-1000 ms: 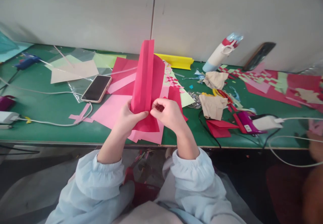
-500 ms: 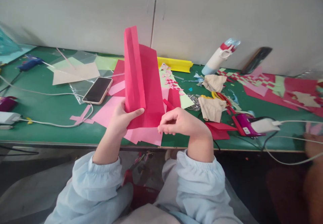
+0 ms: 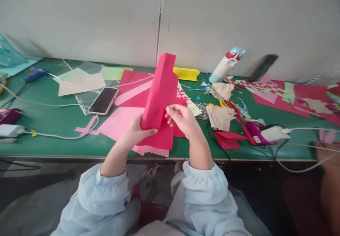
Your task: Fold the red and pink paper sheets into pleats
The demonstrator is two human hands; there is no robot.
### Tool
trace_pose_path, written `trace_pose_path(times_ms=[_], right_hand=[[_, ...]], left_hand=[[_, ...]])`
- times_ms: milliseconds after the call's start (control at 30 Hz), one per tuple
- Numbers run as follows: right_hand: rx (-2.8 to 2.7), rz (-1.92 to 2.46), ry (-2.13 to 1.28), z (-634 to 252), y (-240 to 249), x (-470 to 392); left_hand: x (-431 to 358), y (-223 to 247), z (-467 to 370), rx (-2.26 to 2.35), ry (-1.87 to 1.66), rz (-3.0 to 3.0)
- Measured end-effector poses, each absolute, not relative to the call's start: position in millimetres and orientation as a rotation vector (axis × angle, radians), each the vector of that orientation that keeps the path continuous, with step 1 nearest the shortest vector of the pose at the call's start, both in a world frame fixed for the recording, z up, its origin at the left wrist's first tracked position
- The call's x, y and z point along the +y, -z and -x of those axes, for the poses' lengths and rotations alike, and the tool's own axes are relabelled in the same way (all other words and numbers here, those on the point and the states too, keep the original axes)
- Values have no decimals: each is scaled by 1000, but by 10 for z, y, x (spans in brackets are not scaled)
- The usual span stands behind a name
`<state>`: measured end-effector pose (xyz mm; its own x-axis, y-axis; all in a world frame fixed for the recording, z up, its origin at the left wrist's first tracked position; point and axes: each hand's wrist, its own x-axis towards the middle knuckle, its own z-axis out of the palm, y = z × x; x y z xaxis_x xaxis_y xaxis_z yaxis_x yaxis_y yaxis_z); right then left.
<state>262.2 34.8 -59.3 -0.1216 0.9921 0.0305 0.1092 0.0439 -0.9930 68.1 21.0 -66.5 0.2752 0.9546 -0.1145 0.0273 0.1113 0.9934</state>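
A folded sheet of red paper (image 3: 157,94) stands tilted above the table, its left part creased into a long narrow flap. My left hand (image 3: 135,132) grips its lower left side, thumb laid across the front and the other fingers hidden behind. At the flap's right edge, my right hand (image 3: 183,119) has its thumb and index finger pinched together on the paper, the other fingers curled. Beneath the hands lie pink paper sheets (image 3: 117,122) and another red sheet (image 3: 132,78).
On the green table (image 3: 53,117) are a phone (image 3: 103,100), a blue glue gun (image 3: 35,74), a white bottle (image 3: 224,66), beige cloth pieces (image 3: 220,117), woven paper strips (image 3: 268,90) and a purple power block (image 3: 256,133) with cables. A person's arm shows at the right edge.
The red paper has come lower and tilted to the right, its flap turned further over. My right hand has risen from the bottom corner to the flap's edge.
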Motion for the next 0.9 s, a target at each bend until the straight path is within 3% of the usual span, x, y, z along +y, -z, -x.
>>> trace_pose_path(times_ms=[233, 400, 700, 900], right_hand=[[-1229, 1260, -841, -2584, 702, 442], [-1412, 1223, -1043, -2601, 628, 345], [-1923, 1059, -1490, -2437, 546, 200], [-2179, 1053, -1568, -2288, 533, 169]], left_hand=[[188, 620, -587, 1027, -657, -1561], [230, 664, -414, 909, -537, -1650], [312, 595, -179, 1016, -1304, -1795], [280, 448, -107, 1323, -1312, -2087]])
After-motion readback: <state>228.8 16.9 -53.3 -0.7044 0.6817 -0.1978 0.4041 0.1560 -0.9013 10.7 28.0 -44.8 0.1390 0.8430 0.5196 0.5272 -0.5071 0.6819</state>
